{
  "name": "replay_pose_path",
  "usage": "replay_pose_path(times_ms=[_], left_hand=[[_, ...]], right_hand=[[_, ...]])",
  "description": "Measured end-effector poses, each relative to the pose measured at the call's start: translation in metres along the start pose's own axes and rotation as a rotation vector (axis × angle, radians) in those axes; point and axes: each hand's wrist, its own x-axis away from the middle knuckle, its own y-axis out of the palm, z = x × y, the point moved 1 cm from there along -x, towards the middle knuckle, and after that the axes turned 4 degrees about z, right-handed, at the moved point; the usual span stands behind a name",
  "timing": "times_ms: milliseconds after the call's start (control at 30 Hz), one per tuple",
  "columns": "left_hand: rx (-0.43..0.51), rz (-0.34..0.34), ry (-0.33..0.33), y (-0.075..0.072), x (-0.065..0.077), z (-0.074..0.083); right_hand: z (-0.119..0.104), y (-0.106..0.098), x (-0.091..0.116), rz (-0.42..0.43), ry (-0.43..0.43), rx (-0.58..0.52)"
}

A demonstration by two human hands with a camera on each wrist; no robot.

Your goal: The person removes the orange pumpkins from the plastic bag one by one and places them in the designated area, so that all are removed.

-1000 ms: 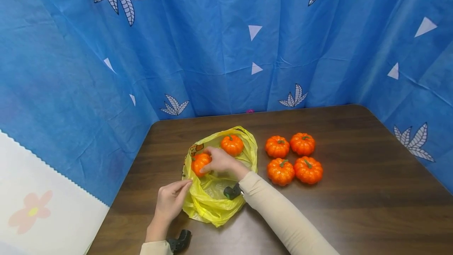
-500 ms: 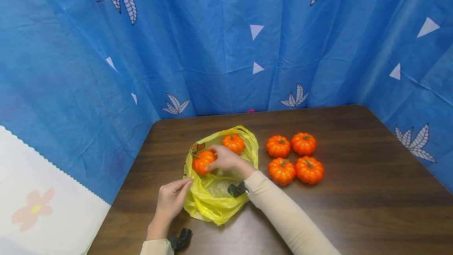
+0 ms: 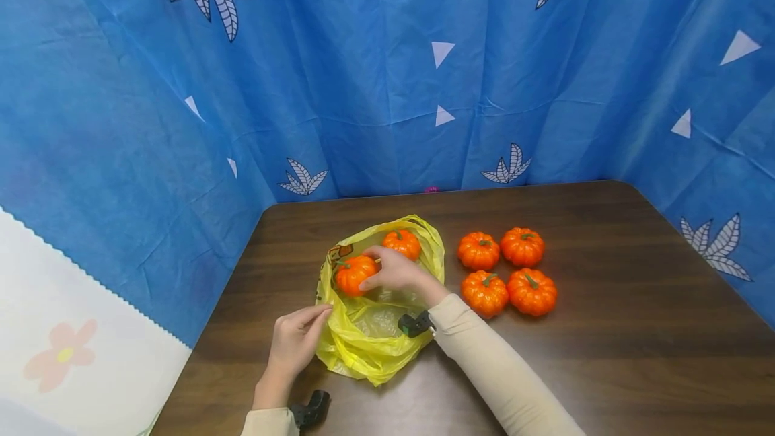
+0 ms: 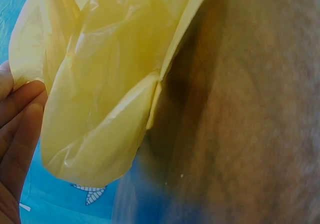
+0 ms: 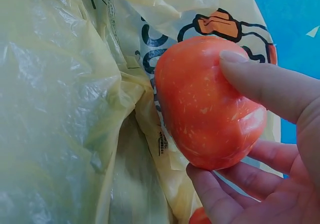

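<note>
A yellow plastic bag [image 3: 363, 358] lies with its mouth spread on the table. My right hand [image 3: 399, 270] reaches over it and grips an orange toy pumpkin [image 3: 354, 277] with a green stem, inside the bag's mouth. In the right wrist view the thumb presses one side of this pumpkin [image 5: 200, 104], and the fingers [image 5: 215, 196] support it from the other. Farther back in the bag sits another pumpkin [image 3: 404, 243]. At the near left rim my left hand [image 3: 294, 336] pinches the plastic; the left wrist view shows its fingertips at the bag's edge [image 4: 100, 109].
To the right of the bag several orange pumpkins [image 3: 484, 293] stand grouped on the dark wooden table [image 3: 636, 328]. A blue curtain [image 3: 387, 73] hangs behind the table's far edge. A white cloth [image 3: 109, 301] with a flower print borders the left side.
My right hand has shifted the gripped pumpkin slightly right, away from the bag's left wall. The left hand keeps its pinch on the rim. The head view has shifted a little.
</note>
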Motion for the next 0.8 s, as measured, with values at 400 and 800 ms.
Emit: replay_pose_path(times_ms=[400,800], left_hand=[[-0.017,-0.006,-0.004,-0.001,-0.001,0.001],[-0.024,-0.008,-0.004,0.0,0.0,0.0]], right_hand=[[0.0,-0.01,0.007,0.0,-0.029,-0.053],[-0.007,-0.017,0.023,-0.047,-0.078,-0.182]])
